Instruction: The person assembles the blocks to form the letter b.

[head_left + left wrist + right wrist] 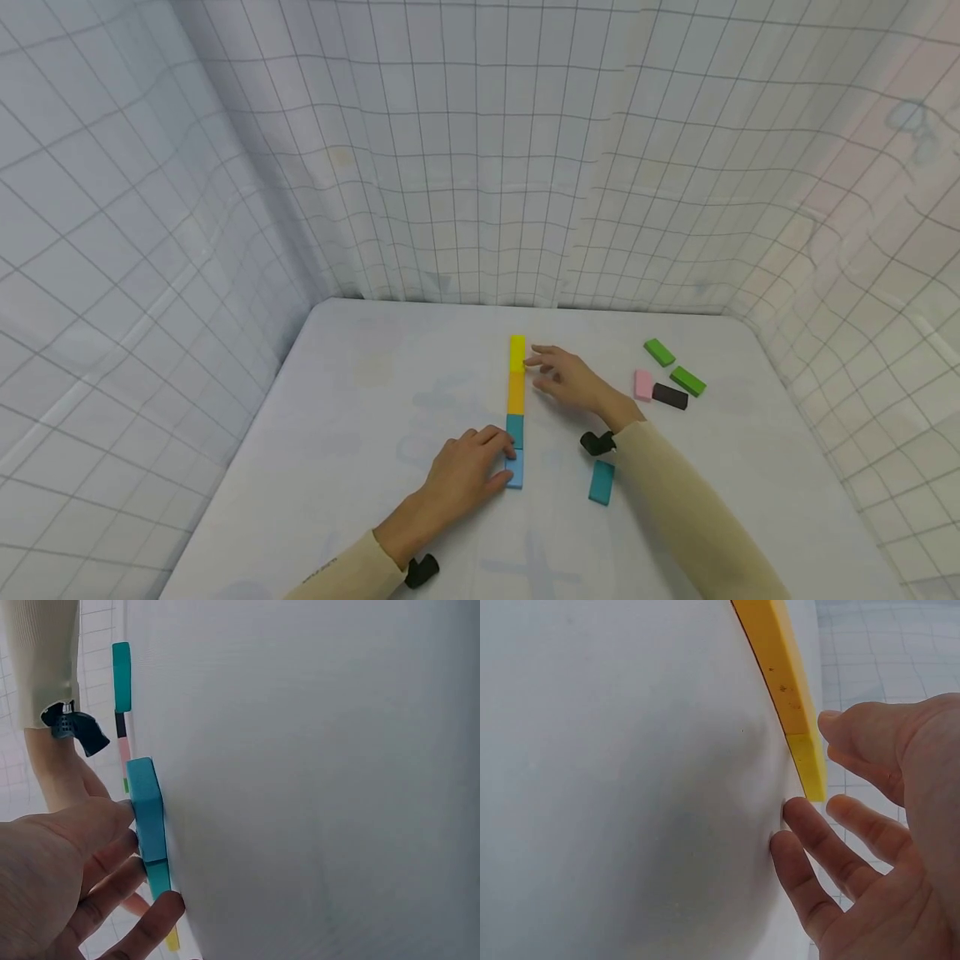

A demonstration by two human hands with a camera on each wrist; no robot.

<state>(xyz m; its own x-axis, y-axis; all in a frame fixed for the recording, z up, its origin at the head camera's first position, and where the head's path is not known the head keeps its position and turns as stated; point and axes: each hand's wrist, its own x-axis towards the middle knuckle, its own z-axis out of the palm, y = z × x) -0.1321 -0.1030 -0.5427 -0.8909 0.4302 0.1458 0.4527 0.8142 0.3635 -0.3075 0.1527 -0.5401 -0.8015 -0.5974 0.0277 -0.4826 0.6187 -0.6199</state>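
A straight row of blocks runs away from me: a light blue block [515,477] nearest, then a teal block [514,431], an orange block [516,393] and a yellow block [517,348]. My left hand [467,468] touches the light blue block with its thumb and fingertips. In the left wrist view, the thumb [105,817] lies against that block while one finger reaches down beside the row. Just right of the yellow block is my right hand [568,379], its fingers spread and nothing in its grasp. A small gap separates it from the row.
Right of my right forearm's wrist lie two green blocks [659,352], a pink block [642,385] and a black block [670,396]. Another teal block [602,482] lies nearer, beside the right sleeve. Grid-patterned curtains [480,167] surround the white table [360,392].
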